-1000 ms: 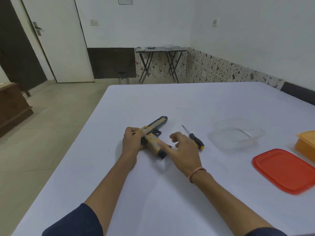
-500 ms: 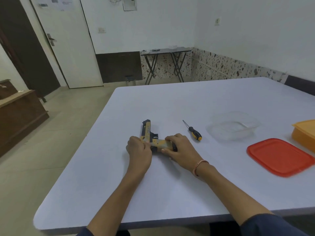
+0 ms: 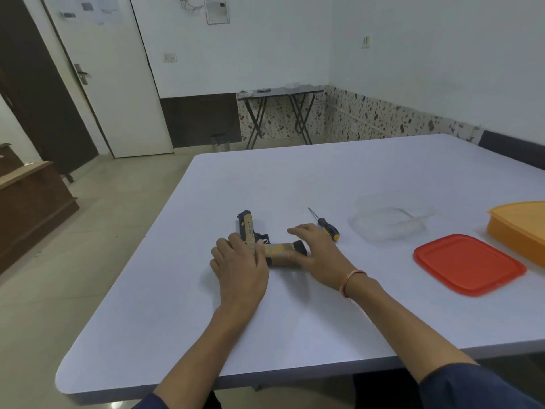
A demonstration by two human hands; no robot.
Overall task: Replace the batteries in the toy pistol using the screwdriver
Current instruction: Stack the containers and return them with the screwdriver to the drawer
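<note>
A tan and dark blue toy pistol (image 3: 250,231) lies flat on the white table (image 3: 295,320), barrel pointing away from me and grip pointing right. My left hand (image 3: 240,262) rests on its rear end, fingers curled over the slide, holding it down. My right hand (image 3: 317,255) hovers over the grip with fingers spread; the thumb touches the grip's near side. A small screwdriver (image 3: 326,225) with a black and yellow handle lies just right of the pistol, beyond my right fingertips, untouched.
A clear plastic container (image 3: 392,221) sits right of the screwdriver. A red lid (image 3: 469,264) lies near the right edge, with an orange container (image 3: 522,228) behind it. The table's left edge runs close to my left hand.
The pistol has been turned so its barrel points away and its grip right. My right hand has lifted off the grip and opened its fingers. The camera has tilted up and back.
</note>
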